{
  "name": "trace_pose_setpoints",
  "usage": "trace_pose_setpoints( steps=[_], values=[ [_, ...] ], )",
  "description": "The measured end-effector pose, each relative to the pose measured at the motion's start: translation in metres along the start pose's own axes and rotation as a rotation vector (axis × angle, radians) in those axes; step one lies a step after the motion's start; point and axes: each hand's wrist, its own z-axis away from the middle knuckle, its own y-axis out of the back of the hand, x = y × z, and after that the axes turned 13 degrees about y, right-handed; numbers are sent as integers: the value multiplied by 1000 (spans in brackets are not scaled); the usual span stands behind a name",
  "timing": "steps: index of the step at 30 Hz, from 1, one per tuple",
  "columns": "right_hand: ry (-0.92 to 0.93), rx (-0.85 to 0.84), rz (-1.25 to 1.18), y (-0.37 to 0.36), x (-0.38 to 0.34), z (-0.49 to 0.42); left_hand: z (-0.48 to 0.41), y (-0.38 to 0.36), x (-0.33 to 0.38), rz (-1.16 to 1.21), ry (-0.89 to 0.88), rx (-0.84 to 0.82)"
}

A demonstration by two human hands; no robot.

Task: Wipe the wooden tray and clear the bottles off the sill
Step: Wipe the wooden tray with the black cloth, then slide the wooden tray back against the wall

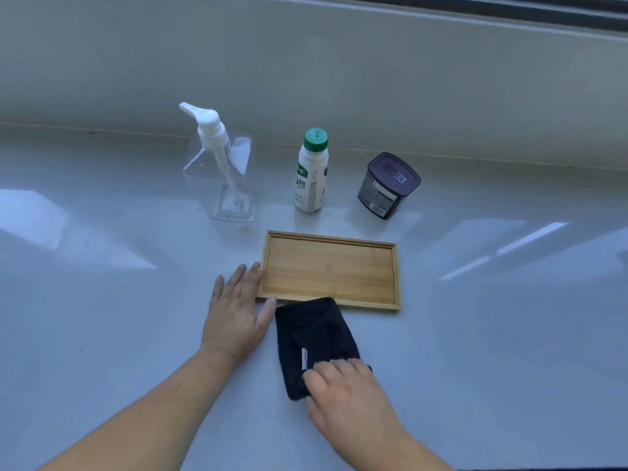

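Note:
An empty wooden tray [331, 270] lies flat on the pale sill. A dark folded cloth [314, 334] lies in front of it, its far edge overlapping the tray's near rim. My left hand [236, 316] rests flat on the sill, fingers spread, touching the tray's left edge. My right hand [346, 396] pinches the cloth's near corner. Behind the tray stand a clear pump bottle [222, 171], a white bottle with a green cap [311, 171] and a dark lidded jar [387, 185].
The sill [492, 334] stretches wide to both sides, with bright reflections on it. A pale wall [306, 62] rises right behind the bottles, and a dark window track [509, 8] runs along the top.

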Motion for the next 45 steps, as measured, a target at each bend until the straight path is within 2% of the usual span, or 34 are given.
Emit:
trace_pose_setpoints(
  steps=[2,7,10,12,14,17,20,22,30,45],
  values=[
    [37,-61,34,-9,-13,8,-1,7,-2,24,3,-33],
    [82,-63,62,-5,-12,4,-5,21,9,47,48,-84],
    [61,-49,-141,7,9,1,-4,23,20,63,113,-46],
    [-96,108,-283,19,37,2,-4,25,29,128,202,-53],
    [-360,282,-364,30,75,2,-8,28,40,234,314,-116],
    [-737,411,-729,46,130,-5,-18,31,60,421,506,-198],
    [-884,405,-1118,56,161,-17,-24,32,75,578,684,-187],
    [-898,401,-1197,57,169,-19,-25,31,81,595,727,-185],
    [-825,521,-1287,75,176,-19,-20,44,93,581,725,-199],
    [-970,712,-1224,104,223,51,-18,26,178,585,502,-373]
  ],
)
